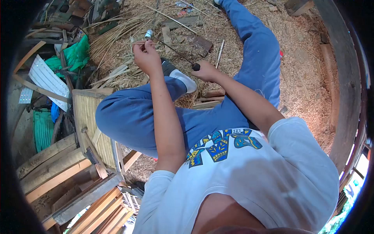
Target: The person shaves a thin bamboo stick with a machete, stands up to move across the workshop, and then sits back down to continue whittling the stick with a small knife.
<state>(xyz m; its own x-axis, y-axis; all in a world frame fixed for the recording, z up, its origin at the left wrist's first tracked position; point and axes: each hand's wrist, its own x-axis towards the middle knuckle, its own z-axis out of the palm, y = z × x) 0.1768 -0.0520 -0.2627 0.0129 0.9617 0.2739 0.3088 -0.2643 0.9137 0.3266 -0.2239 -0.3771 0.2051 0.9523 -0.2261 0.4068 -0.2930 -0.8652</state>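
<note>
My left hand (146, 57) is raised near the top centre, its fingers closed in a pinch around a thin pale strip (137, 42) that looks like split bamboo. A small silver-and-white cylinder (148, 34) shows just above these fingertips. My right hand (207, 71), over my bent leg, is wrapped round the black end (196, 67) of a thin, dark, curved rod-like tool (174, 50). From there the rod runs up and left towards my left fingertips. What kind of tool it is I cannot tell.
Shavings cover the ground (304, 78) around my outstretched leg. Long thin strips (111, 39) lie heaped at the upper left. Below them are a green plastic sheet (76, 54), a white perforated panel (47, 82) and a wooden frame (87, 115). A dark beam (344, 78) borders the right side.
</note>
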